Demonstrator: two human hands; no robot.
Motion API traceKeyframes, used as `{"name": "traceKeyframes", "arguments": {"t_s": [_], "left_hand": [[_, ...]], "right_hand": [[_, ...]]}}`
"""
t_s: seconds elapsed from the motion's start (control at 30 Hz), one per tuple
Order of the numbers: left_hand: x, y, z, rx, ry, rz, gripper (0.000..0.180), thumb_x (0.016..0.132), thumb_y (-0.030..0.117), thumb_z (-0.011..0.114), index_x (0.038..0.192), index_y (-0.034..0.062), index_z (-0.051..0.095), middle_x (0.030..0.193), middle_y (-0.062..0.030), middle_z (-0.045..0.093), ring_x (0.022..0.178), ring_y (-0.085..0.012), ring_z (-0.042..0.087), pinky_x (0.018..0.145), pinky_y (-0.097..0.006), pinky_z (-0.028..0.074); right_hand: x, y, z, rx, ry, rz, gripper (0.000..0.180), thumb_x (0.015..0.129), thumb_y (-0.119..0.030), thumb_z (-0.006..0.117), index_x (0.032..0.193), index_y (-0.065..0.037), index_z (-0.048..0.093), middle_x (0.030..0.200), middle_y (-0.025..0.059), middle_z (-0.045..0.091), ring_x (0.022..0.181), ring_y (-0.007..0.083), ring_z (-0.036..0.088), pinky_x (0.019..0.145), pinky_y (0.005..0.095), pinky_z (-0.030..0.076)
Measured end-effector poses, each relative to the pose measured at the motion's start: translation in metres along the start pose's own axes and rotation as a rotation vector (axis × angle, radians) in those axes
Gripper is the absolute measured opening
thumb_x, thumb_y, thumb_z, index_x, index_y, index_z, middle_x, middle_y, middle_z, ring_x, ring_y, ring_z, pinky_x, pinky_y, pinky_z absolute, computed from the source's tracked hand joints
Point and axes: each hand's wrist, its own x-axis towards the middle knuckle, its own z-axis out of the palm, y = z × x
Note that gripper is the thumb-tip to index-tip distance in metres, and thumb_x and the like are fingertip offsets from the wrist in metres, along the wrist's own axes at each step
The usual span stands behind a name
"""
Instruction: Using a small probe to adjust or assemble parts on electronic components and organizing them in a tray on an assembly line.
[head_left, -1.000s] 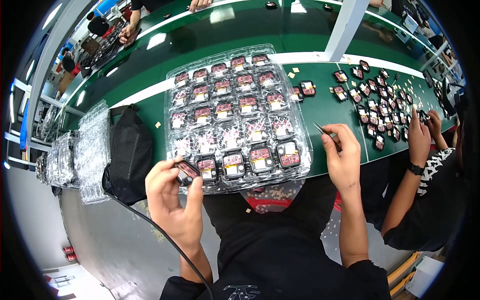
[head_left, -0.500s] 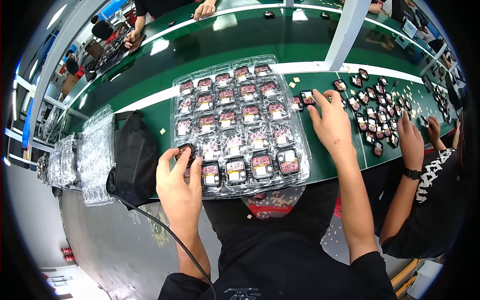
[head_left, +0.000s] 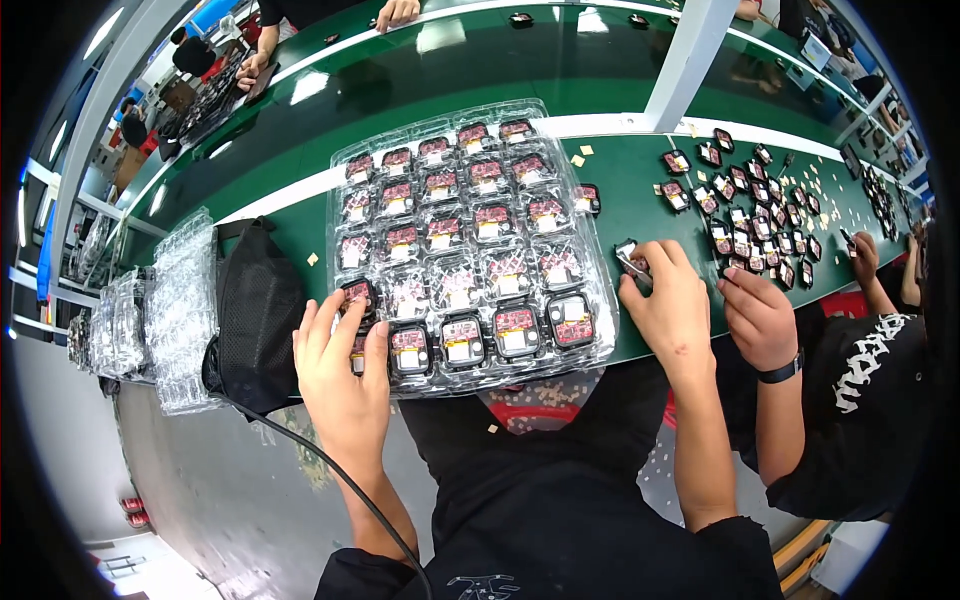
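A clear plastic blister tray (head_left: 609, 318) lies on the green bench, its pockets filled with small black-cased electronic modules (head_left: 516, 330) showing red circuit boards and white labels. At its near left corner is my left hand (head_left: 342, 375), fingers apart, with the fingertips against a module (head_left: 357, 293) at the tray's edge. Right of the tray, my right hand (head_left: 668, 305) pinches another module (head_left: 632, 262) between thumb and fingers, just over the bench. One loose module (head_left: 588, 198) sits against the tray's right edge.
Many loose modules (head_left: 745, 240) and small pale squares (head_left: 815, 185) are spread on the right. A co-worker's hand (head_left: 760, 315) reaches in there. A black mesh bag (head_left: 258, 315) and stacked clear trays (head_left: 182, 315) stand left. A white post (head_left: 690, 65) rises behind.
My right hand has come nearer, taking a module from beside the tray. My left hand stays at the tray corner. The co-worker's hand has moved nearer and left.
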Motion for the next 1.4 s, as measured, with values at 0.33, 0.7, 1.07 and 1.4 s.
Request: {"name": "traceKeyframes", "arguments": {"t_s": [0.33, 0.7, 1.07, 1.4], "left_hand": [[-0.012, 0.034, -0.007, -0.36, 0.226, 0.172, 0.027, 0.091, 0.004, 0.072, 0.117, -0.004, 0.069, 0.127, -0.0208, 0.066, 0.123, -0.0354, 0.063, 0.105, -0.044, 0.048], [-0.065, 0.103, 0.028, -1.825, -0.563, -0.183, 0.075, 0.087, 0.012, 0.084, 0.148, -0.0063, 0.043, 0.147, -0.0217, 0.049, 0.131, -0.028, 0.057, 0.111, -0.042, 0.047], [-0.069, 0.098, 0.033, -1.841, -0.393, -0.327, 0.066, 0.086, 0.018, 0.086, 0.137, -0.005, 0.052, 0.13, -0.0199, 0.062, 0.119, -0.0286, 0.065, 0.106, -0.04, 0.05], [-0.071, 0.1, 0.035, -1.915, -0.433, -0.284, 0.061, 0.085, 0.006, 0.084, 0.135, -0.0029, 0.051, 0.134, -0.021, 0.059, 0.127, -0.0305, 0.06, 0.11, -0.043, 0.048]], "right_hand": [[-0.05, -0.004, -0.03, 0.416, 0.266, -0.142, 0.039, 0.075, 0.005, 0.075, 0.112, 0.0, 0.065, 0.115, 0.0131, 0.07, 0.062, 0.0119, 0.055, 0.053, 0.0246, 0.046], [-0.095, -0.03, -0.039, 0.953, -0.106, -0.463, 0.045, 0.079, -0.007, 0.087, 0.115, -0.002, 0.061, 0.129, 0.0206, 0.069, 0.045, 0.001, 0.041, 0.044, 0.0183, 0.039], [-0.095, -0.036, -0.046, 0.51, 0.022, -0.493, 0.044, 0.082, -0.002, 0.081, 0.123, 0.001, 0.065, 0.102, 0.0121, 0.059, 0.072, 0.0228, 0.067, 0.058, 0.0322, 0.055], [-0.093, -0.029, -0.036, 0.232, 0.345, -0.757, 0.035, 0.071, -0.002, 0.078, 0.105, 0.0, 0.076, 0.093, 0.008, 0.067, 0.064, 0.0167, 0.062, 0.052, 0.0293, 0.048]]}}
